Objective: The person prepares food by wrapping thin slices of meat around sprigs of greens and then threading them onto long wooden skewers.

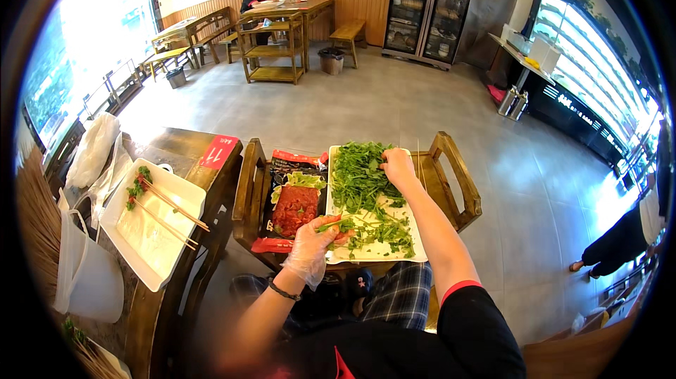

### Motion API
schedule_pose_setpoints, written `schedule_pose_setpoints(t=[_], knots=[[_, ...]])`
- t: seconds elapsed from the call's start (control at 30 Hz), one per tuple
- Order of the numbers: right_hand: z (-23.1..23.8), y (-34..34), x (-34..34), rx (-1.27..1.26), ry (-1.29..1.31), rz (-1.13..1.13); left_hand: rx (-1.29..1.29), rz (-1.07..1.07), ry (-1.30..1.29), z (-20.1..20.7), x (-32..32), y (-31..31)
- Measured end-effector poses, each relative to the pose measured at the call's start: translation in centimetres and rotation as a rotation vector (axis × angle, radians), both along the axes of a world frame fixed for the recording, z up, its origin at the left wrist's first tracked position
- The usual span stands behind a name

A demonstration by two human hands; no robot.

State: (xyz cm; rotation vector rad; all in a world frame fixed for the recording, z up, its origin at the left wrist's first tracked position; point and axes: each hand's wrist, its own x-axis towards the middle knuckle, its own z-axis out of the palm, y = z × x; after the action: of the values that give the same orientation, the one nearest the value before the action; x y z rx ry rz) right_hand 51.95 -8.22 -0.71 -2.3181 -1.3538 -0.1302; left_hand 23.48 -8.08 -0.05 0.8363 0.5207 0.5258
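Note:
My left hand (pixel 310 249), in a clear plastic glove, pinches a thin red strip that looks like meat, with green sprigs at its end. Across the white tray (pixel 417 239), my right hand (pixel 396 166) has its fingers closed on the edge of a heap of leafy cilantro (pixel 359 171). Looser sprigs (pixel 377 232) lie on the tray's near half. Just left of it, red sliced meat (pixel 294 209) and pale green lettuce (pixel 305 180) rest on a black and red package (pixel 271 230). The right fingertips are partly hidden by leaves.
A wooden stand with raised side handles (pixel 454 182) carries the tray. On the left table (pixel 179 143), a white tray (pixel 151 273) holds wooden skewers (pixel 169 199) bearing red and green pieces. A white bucket (pixel 91 273) is beside it. Someone sits at a far table (pixel 310 4).

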Motion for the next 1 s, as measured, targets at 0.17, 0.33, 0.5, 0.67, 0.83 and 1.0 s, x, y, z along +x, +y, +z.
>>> schedule_pose_setpoints(t=[0.17, 0.33, 0.5, 0.67, 0.83, 1.0], knots=[[1.0, -1.6, 0.2, 0.295, 0.073, 0.064, 0.011, 0.003, 0.015, 0.7, -0.3, 0.2], [4.4, -3.0, -0.6, 0.159, 0.345, 0.14, 0.056, 0.017, 0.013, 0.5, 0.3, 0.6], [7.8, -6.4, -5.0, 0.15, 0.466, 0.318, 0.183, 0.022, 0.022, 0.0, 1.2, 0.8], [8.7, -7.8, -10.5, 0.133, 0.265, 0.706, 0.287, 0.038, -0.002, -0.4, 1.8, 0.5], [7.2, -7.8, -13.6, 0.103, 0.048, 0.761, 0.319, 0.037, -0.013, -1.3, 1.8, 0.0], [6.6, -8.1, -14.2, 0.079, -0.011, 0.78, 0.415, -0.027, 0.088, -0.1, 1.0, -0.4]])
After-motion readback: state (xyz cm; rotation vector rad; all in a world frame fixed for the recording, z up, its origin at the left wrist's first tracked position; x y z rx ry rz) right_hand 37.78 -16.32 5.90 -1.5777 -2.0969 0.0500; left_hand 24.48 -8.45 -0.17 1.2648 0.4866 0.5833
